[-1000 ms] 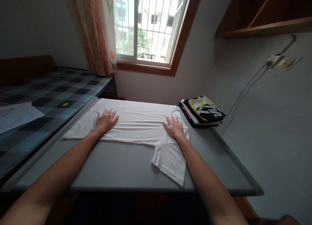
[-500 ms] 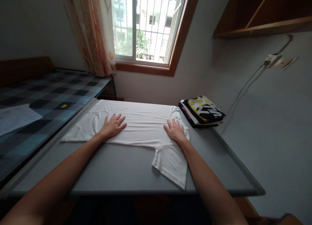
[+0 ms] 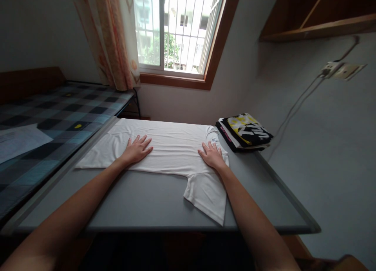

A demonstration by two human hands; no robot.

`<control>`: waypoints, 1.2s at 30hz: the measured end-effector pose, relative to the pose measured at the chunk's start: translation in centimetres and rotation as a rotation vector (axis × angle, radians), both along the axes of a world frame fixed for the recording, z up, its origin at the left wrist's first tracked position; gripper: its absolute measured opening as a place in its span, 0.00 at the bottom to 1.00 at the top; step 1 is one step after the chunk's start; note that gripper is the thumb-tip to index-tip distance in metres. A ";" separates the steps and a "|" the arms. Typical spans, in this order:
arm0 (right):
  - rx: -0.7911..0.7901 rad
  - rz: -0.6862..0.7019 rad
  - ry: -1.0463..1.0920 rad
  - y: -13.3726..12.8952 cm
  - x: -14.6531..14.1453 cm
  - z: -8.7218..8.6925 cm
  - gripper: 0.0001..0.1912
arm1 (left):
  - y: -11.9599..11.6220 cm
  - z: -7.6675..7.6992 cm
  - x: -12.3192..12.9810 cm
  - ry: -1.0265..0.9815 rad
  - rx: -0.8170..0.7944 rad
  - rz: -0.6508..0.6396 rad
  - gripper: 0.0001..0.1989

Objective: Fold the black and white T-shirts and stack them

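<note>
A white T-shirt (image 3: 173,147) lies flat on the grey table (image 3: 141,200), its collar end to the right and one sleeve pointing toward the front edge. My left hand (image 3: 137,150) rests palm down on the body of the shirt, left of its middle, with the fingers spread. Near the collar, my right hand (image 3: 211,155) also lies on the cloth, fingers apart. Neither hand grips the fabric. Small wrinkles run along the shirt between the hands.
Folded dark clothes (image 3: 245,132) are stacked at the table's back right. On the left is a bed with a checked cover (image 3: 73,110) and a sheet of paper (image 3: 23,140). A wall socket (image 3: 331,69) with cables is at the right. Behind is a window.
The view has shifted very slightly. Both hands stay in the same places on the shirt, and the shirt lies as before.
</note>
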State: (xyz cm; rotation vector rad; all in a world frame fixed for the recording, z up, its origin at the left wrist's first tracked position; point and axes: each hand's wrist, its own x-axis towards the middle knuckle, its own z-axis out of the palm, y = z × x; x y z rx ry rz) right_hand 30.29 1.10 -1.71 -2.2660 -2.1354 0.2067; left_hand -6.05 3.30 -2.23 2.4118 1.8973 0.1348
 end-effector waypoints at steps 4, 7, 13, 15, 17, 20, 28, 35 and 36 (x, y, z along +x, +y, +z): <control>0.003 0.009 -0.005 0.0 0.1 -0.1 0.34 | 0.0 0.0 0.0 0.006 -0.001 0.001 0.32; 0.011 0.015 -0.002 0.0 0.1 -0.1 0.34 | 0.0 0.0 0.0 0.009 0.000 0.000 0.32; 0.015 0.022 0.014 0.0 0.1 -0.1 0.33 | -0.2 0.2 0.0 0.009 0.001 -0.003 0.32; 0.014 0.023 0.013 0.0 0.1 -0.1 0.34 | -0.2 0.2 0.0 0.009 0.001 -0.004 0.32; 0.015 0.025 0.013 -0.1 0.1 0.0 0.34 | -0.2 0.2 0.0 0.009 -0.001 -0.007 0.32; 0.015 0.028 0.015 -0.1 0.1 0.0 0.34 | -0.2 0.3 0.0 0.012 -0.004 -0.007 0.32; 0.021 0.032 0.018 -0.1 0.2 -0.1 0.33 | -0.1 0.1 -0.1 0.012 -0.002 -0.007 0.32; 0.023 0.036 0.020 -0.1 0.2 -0.1 0.33 | -0.2 0.3 0.0 0.012 -0.001 -0.012 0.32; 0.023 0.034 0.018 -0.1 0.2 -0.1 0.33 | -0.2 0.3 0.1 0.012 -0.003 -0.012 0.31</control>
